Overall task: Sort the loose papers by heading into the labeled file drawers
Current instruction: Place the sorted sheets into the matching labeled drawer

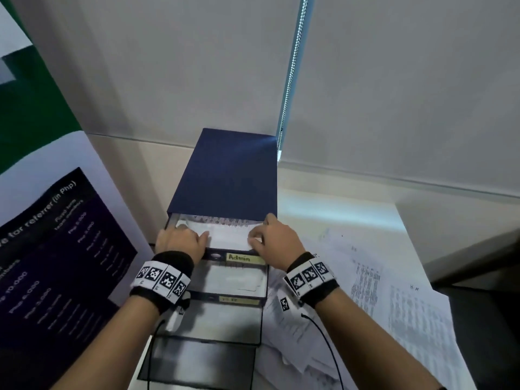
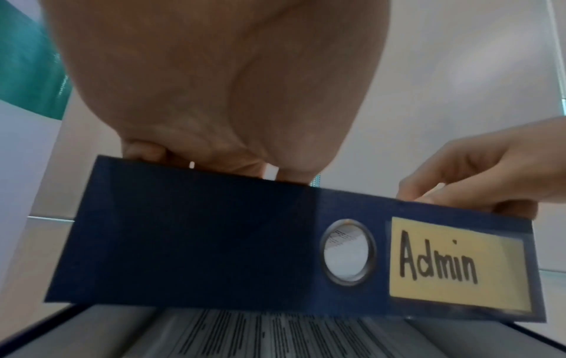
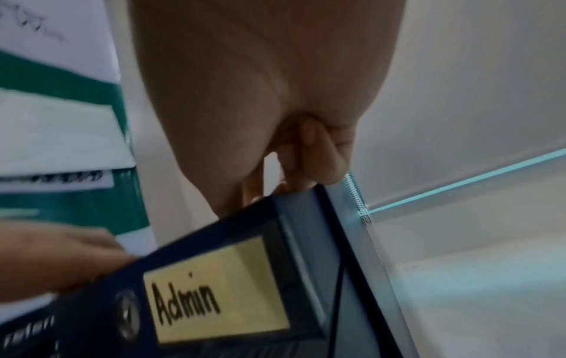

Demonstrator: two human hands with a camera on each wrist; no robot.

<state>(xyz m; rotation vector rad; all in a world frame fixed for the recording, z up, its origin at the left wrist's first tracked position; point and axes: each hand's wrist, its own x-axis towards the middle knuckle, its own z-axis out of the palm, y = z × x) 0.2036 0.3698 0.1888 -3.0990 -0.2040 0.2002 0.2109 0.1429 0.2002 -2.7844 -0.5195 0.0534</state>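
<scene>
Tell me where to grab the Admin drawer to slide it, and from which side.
Grip the Admin drawer by its front panel's top edge, from the front and above, fingers hooked inside. The panel stands upright and the drawer is pulled out, so that rim is exposed. The left hand and right hand already sit at its two ends; the finger hole probably also works.

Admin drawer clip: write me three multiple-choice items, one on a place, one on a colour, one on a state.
1. Where do the loose papers lie?
A. right of the drawer unit
B. on its top
C. left of it

2. The Admin drawer's label is:
A. white
B. yellow
C. red

3. The Admin drawer is:
A. pushed fully in
B. lifted out
C. pulled partly out

Key:
1 A, sheets spread on the desk at its right.
2 B, yellow card with black writing.
3 C, papers inside show, under the left hand and right hand.
</scene>
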